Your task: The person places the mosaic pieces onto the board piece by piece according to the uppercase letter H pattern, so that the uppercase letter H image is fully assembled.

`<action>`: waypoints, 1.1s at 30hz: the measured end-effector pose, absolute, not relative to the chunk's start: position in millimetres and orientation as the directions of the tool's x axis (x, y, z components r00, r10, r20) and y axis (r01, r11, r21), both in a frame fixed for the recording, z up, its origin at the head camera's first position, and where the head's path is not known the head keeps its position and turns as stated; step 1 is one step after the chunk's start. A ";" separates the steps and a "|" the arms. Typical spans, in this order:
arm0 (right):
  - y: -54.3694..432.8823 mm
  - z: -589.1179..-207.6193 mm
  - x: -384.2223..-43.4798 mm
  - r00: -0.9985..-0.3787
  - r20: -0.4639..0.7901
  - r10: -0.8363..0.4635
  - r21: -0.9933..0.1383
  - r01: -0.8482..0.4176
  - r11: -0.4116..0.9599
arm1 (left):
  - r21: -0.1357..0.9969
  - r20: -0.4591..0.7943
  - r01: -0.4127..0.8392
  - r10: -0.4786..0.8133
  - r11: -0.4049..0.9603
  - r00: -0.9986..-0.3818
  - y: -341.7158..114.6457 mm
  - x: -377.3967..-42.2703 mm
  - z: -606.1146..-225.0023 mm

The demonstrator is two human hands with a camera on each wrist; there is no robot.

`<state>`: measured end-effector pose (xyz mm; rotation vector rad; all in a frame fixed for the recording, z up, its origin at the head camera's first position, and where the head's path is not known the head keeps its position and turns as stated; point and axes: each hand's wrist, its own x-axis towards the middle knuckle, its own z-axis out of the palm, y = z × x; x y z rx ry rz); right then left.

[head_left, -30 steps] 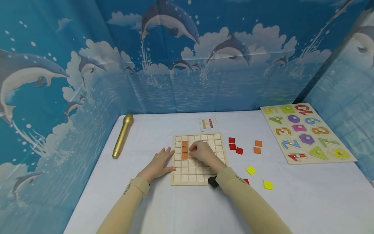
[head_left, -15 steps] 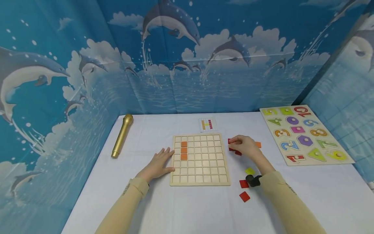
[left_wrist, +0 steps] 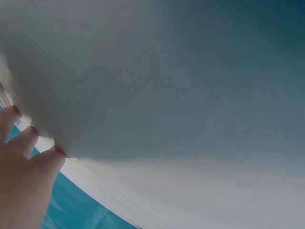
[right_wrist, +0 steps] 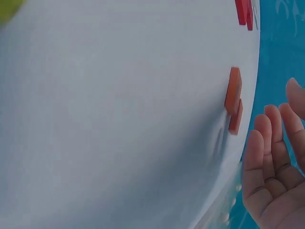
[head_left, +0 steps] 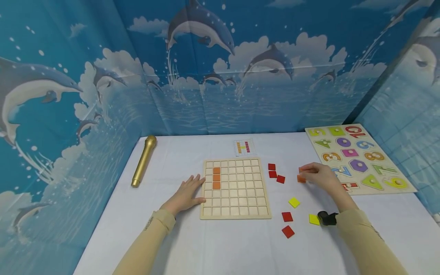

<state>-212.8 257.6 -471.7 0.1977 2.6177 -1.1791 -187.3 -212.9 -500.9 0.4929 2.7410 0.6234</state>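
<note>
Here are the loose orange tiles (right_wrist: 233, 90), a pair of small plain squares in strong, even orange, their chunky edges on show in the right wrist view! One partly covers the other there; whether they touch, I can't tell. They're on the white-covered bench (head_left: 223, 244), between two and three o'clock from the grid board (head_left: 238, 199).

Right over them, the right hand (head_left: 320, 178): fingers released, gently bent, grasping nothing in the right wrist view.

Now to the board itself: pale wood, ruled into neat square cells, with an orange column (head_left: 216, 177) of three tiles bright at its ten o'clock. The left hand (head_left: 185, 193) sits at nine, fingers spread and released, tips at the board's edge.

Outward we go! A red trio (head_left: 272, 174) at two o'clock, a red pair (head_left: 288, 232) at four, yellow tiles (head_left: 293, 202) between three and four. A little pattern card (head_left: 245, 147) sits at twelve, a gold microphone (head_left: 143, 162) between nine and ten, and the colourful number puzzle (head_left: 350, 163) beyond the right hand. Dolphins leap across the blue curtain (head_left: 213, 103) at twelve.
</note>
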 end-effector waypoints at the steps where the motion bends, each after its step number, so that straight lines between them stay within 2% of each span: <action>1: 259.8 -471.9 -212.2 -0.956 -0.293 0.014 -0.718 0.230 0.657 | 0.459 -0.199 0.263 0.387 0.848 -0.900 -213.1 -187.2 -501.2; 24: 258.6 -477.3 -213.5 -0.945 -0.326 0.024 -0.696 0.257 0.671 | 0.466 -0.214 0.244 0.376 0.851 -0.901 -211.9 -186.1 -498.6; 33: 256.9 -482.2 -217.9 -0.934 -0.356 0.026 -0.631 0.261 0.731 | 0.462 -0.215 0.249 0.380 0.851 -0.900 -212.4 -186.6 -498.5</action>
